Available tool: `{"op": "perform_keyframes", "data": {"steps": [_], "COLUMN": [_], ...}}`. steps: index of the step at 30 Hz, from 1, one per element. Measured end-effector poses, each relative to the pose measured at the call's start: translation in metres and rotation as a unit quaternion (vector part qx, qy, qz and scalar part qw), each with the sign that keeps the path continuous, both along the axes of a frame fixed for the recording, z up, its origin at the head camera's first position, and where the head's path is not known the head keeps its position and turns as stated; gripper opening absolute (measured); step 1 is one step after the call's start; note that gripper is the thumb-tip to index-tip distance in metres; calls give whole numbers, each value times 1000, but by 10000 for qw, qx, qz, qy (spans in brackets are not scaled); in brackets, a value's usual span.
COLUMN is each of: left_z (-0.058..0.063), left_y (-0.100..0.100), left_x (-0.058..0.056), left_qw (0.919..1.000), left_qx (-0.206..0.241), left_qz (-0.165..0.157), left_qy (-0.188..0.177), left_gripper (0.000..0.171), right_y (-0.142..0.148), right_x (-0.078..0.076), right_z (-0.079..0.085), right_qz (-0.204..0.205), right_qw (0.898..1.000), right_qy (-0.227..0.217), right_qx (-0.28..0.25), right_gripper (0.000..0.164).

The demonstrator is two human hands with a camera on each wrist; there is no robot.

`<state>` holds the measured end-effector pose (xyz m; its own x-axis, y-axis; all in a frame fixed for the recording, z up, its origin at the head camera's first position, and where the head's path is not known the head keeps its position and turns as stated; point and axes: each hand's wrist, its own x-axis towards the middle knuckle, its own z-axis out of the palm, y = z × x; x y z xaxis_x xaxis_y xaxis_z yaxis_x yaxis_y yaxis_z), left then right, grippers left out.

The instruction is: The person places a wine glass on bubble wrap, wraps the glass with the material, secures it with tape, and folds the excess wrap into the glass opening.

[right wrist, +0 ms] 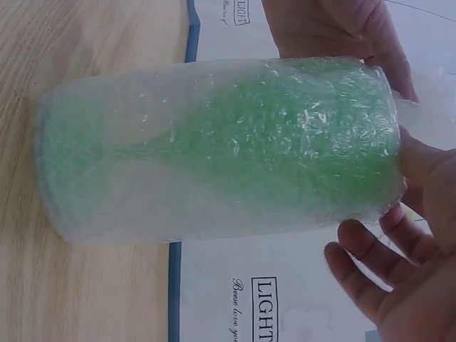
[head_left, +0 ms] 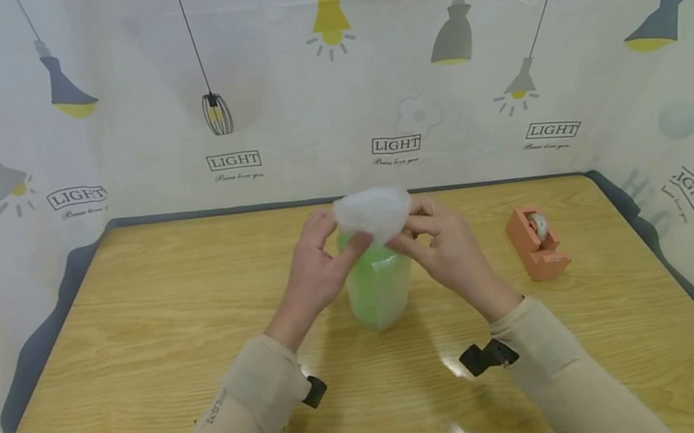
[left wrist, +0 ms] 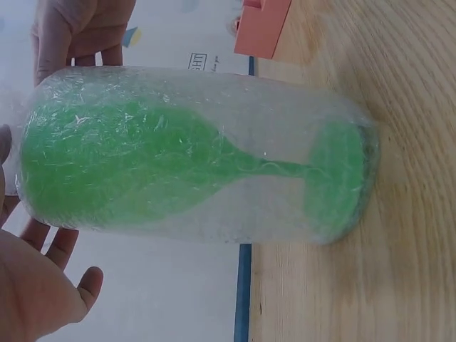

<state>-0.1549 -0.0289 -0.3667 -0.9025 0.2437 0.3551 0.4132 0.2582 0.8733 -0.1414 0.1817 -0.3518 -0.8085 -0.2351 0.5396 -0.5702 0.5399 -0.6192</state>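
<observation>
A green goblet [left wrist: 142,167] stands upright on the table, its bowl, thin stem and round foot showing through a sleeve of clear bubble wrap [head_left: 385,303]. Above the bowl, the wrap's loose top end forms a whitish flap. My left hand [head_left: 314,265] holds the left side of this flap, thumb on the near face. On the other side, my right hand [head_left: 449,241] pinches the flap's edge between thumb and fingers. In the right wrist view, the right hand's lower fingers [right wrist: 363,249] spread beside the wrapped bowl.
An orange tape dispenser [head_left: 536,245] with a roll of tape stands on the wooden table [head_left: 193,290] to the right of the goblet. A pale cloth [head_left: 301,116] printed with lamps rises behind the table and along both sides.
</observation>
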Motion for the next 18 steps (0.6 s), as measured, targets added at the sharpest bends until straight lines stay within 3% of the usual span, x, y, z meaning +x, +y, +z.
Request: {"op": "perform_keyframes", "data": {"steps": [5,12,18], "left_z": [4,6,7], "left_y": [0,-1,-2], "left_x": [0,-1,-4], "left_qw": [10000,9999,9990], "left_qx": [-15,-89,-235], "left_qz": [30,60,13], "left_qy": [-82,-38,390], "left_gripper": [39,38,33], "right_y": [2,13,11], "right_x": [1,5,2], "right_z": [1,8,11], "right_qz": [140,380,769], "right_qw": [9982,9943,9893], "right_qy": [585,893,1237], "right_qx": [74,433,-64], "right_gripper": [30,41,48]}}
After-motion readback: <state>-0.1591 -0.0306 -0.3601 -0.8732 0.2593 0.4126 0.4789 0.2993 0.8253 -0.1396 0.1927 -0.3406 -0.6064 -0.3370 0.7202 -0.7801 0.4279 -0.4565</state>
